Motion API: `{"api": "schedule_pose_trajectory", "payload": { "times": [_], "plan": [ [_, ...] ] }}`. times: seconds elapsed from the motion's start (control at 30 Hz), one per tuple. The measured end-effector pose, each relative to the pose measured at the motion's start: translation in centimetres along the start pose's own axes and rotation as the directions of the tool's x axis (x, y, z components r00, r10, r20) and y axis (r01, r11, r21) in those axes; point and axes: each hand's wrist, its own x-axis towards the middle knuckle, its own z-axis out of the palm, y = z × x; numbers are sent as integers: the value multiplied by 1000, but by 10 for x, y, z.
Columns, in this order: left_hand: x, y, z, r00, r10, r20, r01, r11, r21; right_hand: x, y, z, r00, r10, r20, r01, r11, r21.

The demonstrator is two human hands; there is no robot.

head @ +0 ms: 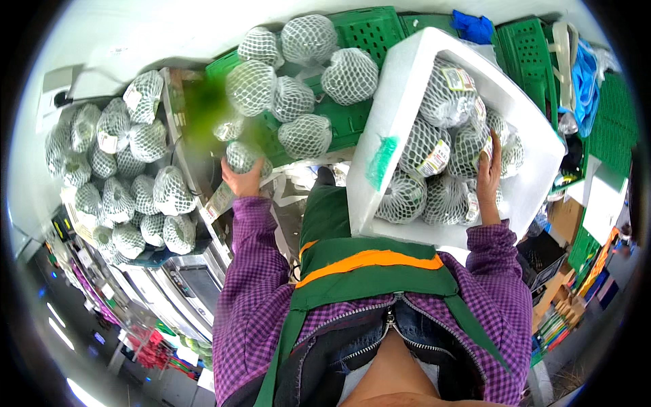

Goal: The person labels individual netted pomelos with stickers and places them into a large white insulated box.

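Observation:
My left hand (pixel 241 177) has its thumb and fingers around a fruit in white foam netting (pixel 243 156), at the near left edge of a green plastic crate (pixel 351 119). More netted fruits (pixel 305 136) lie on that crate. Inside a tilted white foam box (pixel 396 89), my right hand (pixel 489 178) rests against a netted fruit with a label (pixel 468 147); whether its fingers grip it is not clear. Several other netted, labelled fruits (pixel 424 145) fill the box around it. Green tape (pixel 382 162) is stuck on the box's wall.
Netted fruits (pixel 119 198) are heaped on a stand at the left, above a grey machine (pixel 196 285). A blurred green shape (pixel 206 104) hides part of the crate's left side. Green crates (pixel 529 66) and blue plastic (pixel 587 86) stand behind the foam box.

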Motion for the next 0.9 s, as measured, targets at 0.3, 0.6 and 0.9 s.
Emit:
{"api": "schedule_pose_trajectory", "payload": {
  "times": [0.3, 0.6, 0.9],
  "plan": [
    [-78, 245, -132, 689, 587, 426, 174, 436, -883, 8, -24, -14, 999, -43, 32, 46, 994, -99],
    [-175, 486, -11, -270, 960, 78, -777, -169, -607, -12, -23, -17, 999, -40, 9, 40, 998, 47],
    [-193, 513, 56, -460, 863, 206, -667, -183, -722, -11, 9, -48, 951, 301, 76, -300, 830, 471]
  ]
}}
